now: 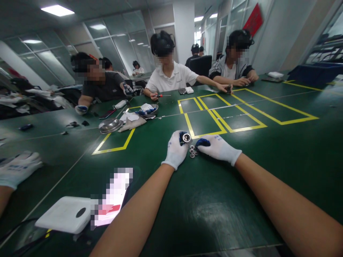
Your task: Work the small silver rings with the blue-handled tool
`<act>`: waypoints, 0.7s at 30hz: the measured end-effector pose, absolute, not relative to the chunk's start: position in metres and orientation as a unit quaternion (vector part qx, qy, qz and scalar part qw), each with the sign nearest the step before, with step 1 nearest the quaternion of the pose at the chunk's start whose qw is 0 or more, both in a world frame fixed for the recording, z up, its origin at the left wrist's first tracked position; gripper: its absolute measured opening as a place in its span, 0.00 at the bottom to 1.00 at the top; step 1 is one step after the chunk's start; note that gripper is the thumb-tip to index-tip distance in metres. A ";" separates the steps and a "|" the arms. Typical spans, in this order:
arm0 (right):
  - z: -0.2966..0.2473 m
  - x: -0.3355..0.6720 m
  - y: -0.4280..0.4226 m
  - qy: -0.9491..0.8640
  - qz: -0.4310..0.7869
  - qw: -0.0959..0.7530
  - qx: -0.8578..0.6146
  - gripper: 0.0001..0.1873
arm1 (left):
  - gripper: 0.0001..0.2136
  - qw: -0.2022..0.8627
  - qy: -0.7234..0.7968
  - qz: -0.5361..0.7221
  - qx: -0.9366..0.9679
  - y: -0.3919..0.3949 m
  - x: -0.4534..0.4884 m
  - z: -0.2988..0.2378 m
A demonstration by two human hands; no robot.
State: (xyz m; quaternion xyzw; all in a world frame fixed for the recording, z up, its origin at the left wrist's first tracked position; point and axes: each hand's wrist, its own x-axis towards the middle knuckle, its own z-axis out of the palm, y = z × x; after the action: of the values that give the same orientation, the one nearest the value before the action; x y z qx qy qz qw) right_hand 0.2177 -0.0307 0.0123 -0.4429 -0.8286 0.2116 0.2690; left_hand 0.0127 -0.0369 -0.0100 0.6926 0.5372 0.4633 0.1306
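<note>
Both my hands wear white gloves with blue fingertips and rest on the green table (214,200). My left hand (176,150) grips a small round metal cylinder (186,137), its open end facing the camera. My right hand (218,148) lies flat beside it, its fingertips touching a cluster of several small metal washers (193,151) on the table between the two hands.
Yellow tape rectangles (227,114) mark the table beyond my hands. A metal bowl (110,125), cloths and a second bowl (150,110) lie at the far left. A white box (64,214) sits near left. Several people sit across the table; another gloved hand (16,170) is at left.
</note>
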 end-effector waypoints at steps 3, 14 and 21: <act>0.018 0.214 -0.034 -0.793 0.203 0.333 -0.468 0.07 | 0.13 0.118 0.523 0.460 0.707 -0.037 0.012 -0.011; 0.013 0.191 -0.049 -0.806 0.070 0.441 -0.390 0.10 | 0.16 0.101 0.499 0.444 0.737 -0.037 0.012 -0.011; 0.015 0.190 -0.051 -0.812 0.099 0.422 -0.391 0.07 | 0.18 0.102 0.499 0.438 0.741 -0.036 0.011 -0.011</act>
State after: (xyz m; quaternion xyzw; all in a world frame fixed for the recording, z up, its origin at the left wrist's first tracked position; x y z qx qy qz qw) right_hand 0.1904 -0.0507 0.0146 -0.3913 -0.8116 0.0985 0.4225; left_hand 0.0110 -0.0359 -0.0111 0.7409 0.4987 0.4381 0.1023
